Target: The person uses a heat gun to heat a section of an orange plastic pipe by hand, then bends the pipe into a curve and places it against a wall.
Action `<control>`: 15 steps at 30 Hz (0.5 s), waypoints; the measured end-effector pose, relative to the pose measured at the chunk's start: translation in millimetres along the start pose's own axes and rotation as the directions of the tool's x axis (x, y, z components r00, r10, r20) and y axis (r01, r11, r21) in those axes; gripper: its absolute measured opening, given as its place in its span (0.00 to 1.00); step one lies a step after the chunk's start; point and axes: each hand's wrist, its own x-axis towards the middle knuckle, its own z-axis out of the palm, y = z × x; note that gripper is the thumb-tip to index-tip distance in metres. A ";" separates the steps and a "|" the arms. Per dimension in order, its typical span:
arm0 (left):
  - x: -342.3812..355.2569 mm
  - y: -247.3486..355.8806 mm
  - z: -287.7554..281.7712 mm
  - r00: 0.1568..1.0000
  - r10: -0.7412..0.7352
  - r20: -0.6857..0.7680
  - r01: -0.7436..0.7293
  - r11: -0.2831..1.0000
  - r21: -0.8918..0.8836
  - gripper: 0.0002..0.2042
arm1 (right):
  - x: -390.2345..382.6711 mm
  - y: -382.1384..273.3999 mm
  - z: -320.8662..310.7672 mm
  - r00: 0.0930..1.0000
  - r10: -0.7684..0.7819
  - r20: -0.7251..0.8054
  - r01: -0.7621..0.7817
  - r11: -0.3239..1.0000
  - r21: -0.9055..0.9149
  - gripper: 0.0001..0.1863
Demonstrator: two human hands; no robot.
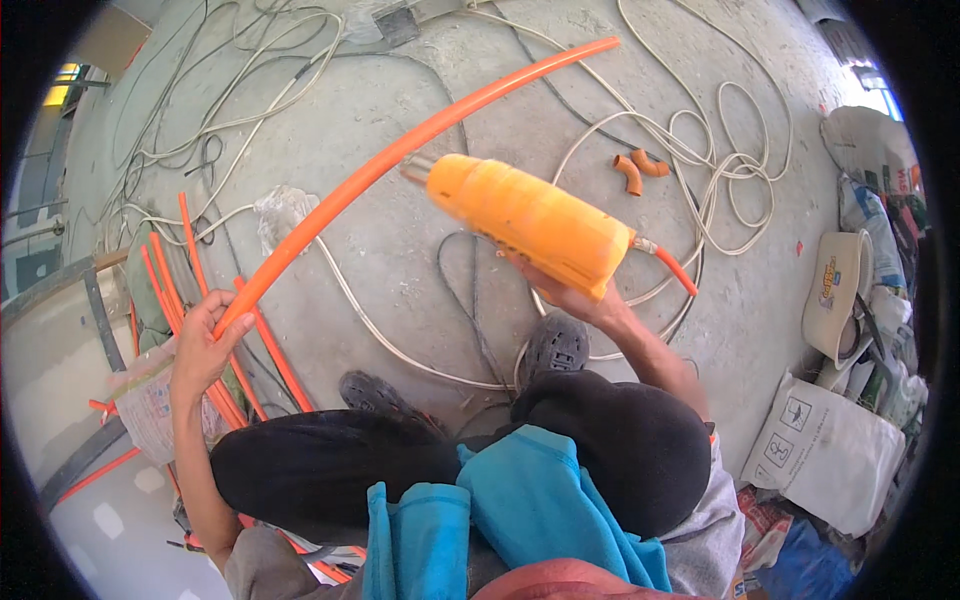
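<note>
My left hand (205, 345) is closed around the lower end of a long orange plastic pipe (330, 208), which slants up and away to the right in a gentle curve. My right hand (580, 300) grips a yellow heat gun (535, 215) from below, and the tool's body hides most of the fingers. Its metal nozzle (416, 168) points left, close to the middle of the pipe; whether the two touch I cannot tell. A short orange piece of cord cover (677, 270) sits on the lead at the gun's rear.
Loops of white cable (735, 165) and dark cable lie across the concrete floor. Two short orange bent pipe pieces (628, 175) rest at the right. Several more orange pipes (270, 345) lean beside my left arm. A beige bucket (833, 290) and white sack (825, 455) line the right side.
</note>
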 end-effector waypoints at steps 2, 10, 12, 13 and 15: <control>-2.7 3.9 -0.5 1.000 -0.029 0.007 0.029 0.999 0.015 0.11 | 1.4 -6.1 13.6 0.998 -0.056 -0.002 0.056 0.998 -0.011 0.20; -4.8 7.7 -1.5 1.000 0.028 -0.005 -0.026 0.969 0.247 0.11 | -16.6 1.1 29.1 0.957 -0.160 0.242 0.153 0.987 0.046 0.25; -5.4 12.8 -1.6 0.999 0.036 -0.005 -0.033 0.958 0.286 0.12 | -11.7 1.7 30.1 0.982 -0.146 0.121 0.158 0.983 -0.096 0.23; -6.2 14.8 -1.0 0.999 0.042 -0.004 -0.039 0.946 0.322 0.13 | -6.3 -1.6 26.7 0.981 -0.146 0.125 0.158 0.983 -0.096 0.23; -8.1 21.0 2.6 0.998 0.063 -0.025 -0.052 0.947 0.318 0.15 | 5.4 -10.1 14.5 0.999 -0.032 0.002 0.033 0.995 -0.090 0.18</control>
